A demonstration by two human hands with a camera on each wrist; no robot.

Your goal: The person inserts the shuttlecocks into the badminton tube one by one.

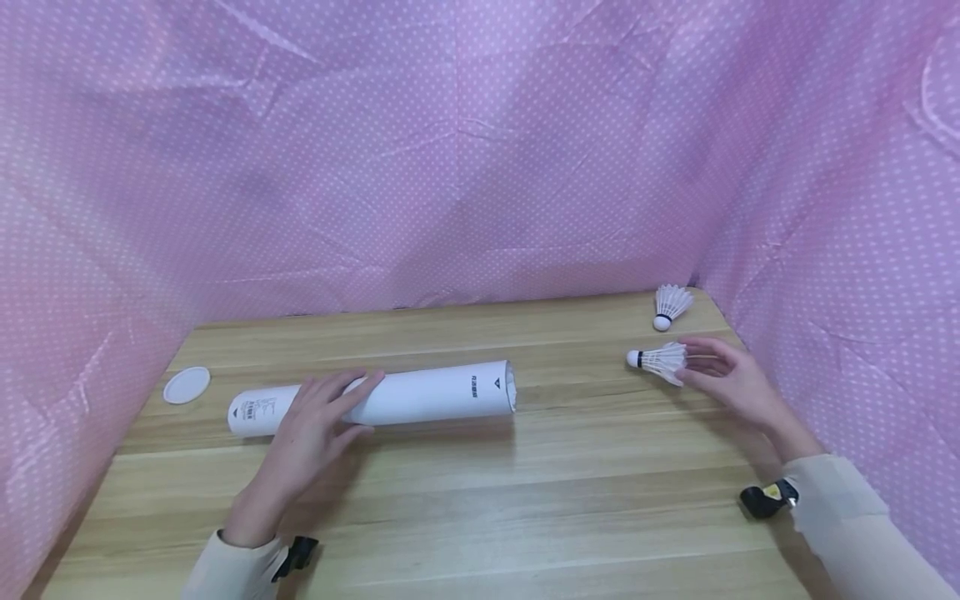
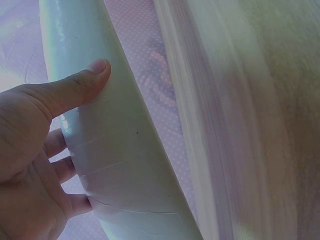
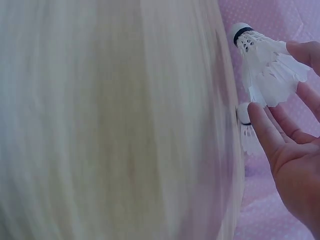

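A long white shuttlecock tube lies sideways with its right end uncapped and something white just inside the rim. My left hand grips it left of the middle; the left wrist view has the thumb on one side and the fingers round the other. At the right, my right hand pinches a white shuttlecock by its feather skirt, the black-banded cork pointing left toward the tube. In the right wrist view the feathers sit between thumb and fingers.
A second shuttlecock lies near the back right corner, just behind the held one. On the left side a round white lid rests flat on the wooden table. Pink dotted cloth encloses the back and sides.
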